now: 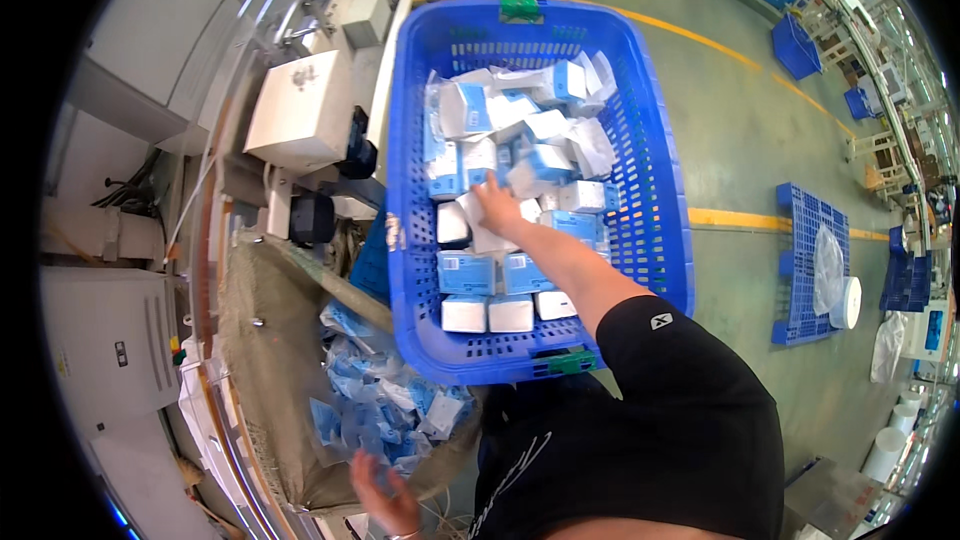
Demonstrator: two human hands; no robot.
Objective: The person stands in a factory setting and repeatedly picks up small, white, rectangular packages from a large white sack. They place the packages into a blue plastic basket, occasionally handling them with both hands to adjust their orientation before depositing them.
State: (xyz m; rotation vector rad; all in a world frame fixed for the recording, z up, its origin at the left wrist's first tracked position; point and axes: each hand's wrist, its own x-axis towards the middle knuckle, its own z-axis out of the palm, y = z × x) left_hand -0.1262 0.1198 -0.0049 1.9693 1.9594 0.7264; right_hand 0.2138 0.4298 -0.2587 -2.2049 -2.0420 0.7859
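Note:
A large blue plastic basket (668, 240) stands in front of me, filled with small blue-and-white packs (466, 272). My right hand (497, 210) reaches into its middle, its fingers closed over a tilted white pack (482, 236). Some packs below it sit in neat rows; those farther back lie jumbled, several with loose clear wrapping. Low at the left, my left hand (385, 498) is raised by the near edge of a brownish cloth bin (262, 340). Its fingers are spread and slightly blurred, with nothing in them. Crumpled blue-and-white wrappers (385, 395) fill this bin.
Left of the basket runs a machine with a white box-shaped housing (300, 110) and a black motor-like part (312, 217). A blue pallet (800, 265) lies on the green floor at right, bearing a white roll (850, 303). Blue crates (795, 45) stand farther off.

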